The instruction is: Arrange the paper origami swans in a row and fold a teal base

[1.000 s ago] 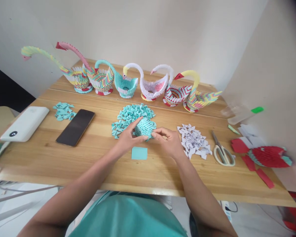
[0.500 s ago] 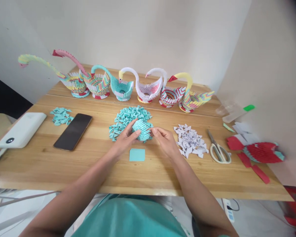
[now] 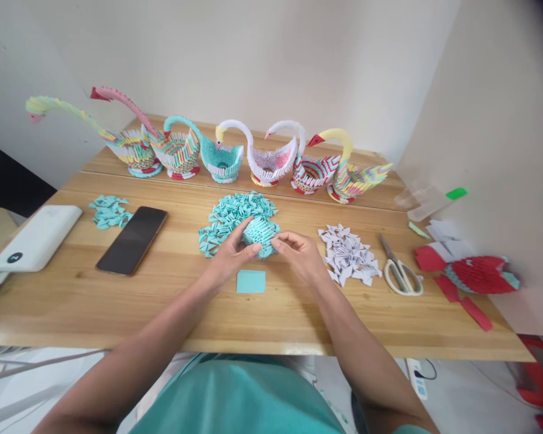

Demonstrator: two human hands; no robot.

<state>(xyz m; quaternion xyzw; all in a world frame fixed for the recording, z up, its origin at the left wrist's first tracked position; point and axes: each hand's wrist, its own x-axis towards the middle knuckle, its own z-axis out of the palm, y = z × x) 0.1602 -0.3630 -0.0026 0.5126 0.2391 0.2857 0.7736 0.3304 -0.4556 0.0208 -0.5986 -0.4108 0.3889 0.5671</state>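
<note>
A rounded teal body of interlocked folded paper pieces (image 3: 259, 233) is gripped by my left hand (image 3: 233, 253), thumb at its front and fingers around its left side. At its right edge my right hand (image 3: 298, 250) has thumb and forefinger pinched together; whatever is between the fingertips is too small to make out. Behind and to the left of the paper body spreads a pile of loose teal folded pieces (image 3: 235, 208). A flat teal paper rectangle (image 3: 251, 281) lies on the table just below the hands.
Several paper swans (image 3: 271, 160) line the back. To the right are white folded pieces (image 3: 348, 253), scissors (image 3: 402, 274) and a red paper fish (image 3: 482, 274). On the left lie a phone (image 3: 133, 240), a white power bank (image 3: 38, 237) and a small teal pile (image 3: 109, 211).
My right fingertips have come in slightly closer against the right edge of the teal paper body. The left hand keeps its hold. The whole view has shifted a little.
</note>
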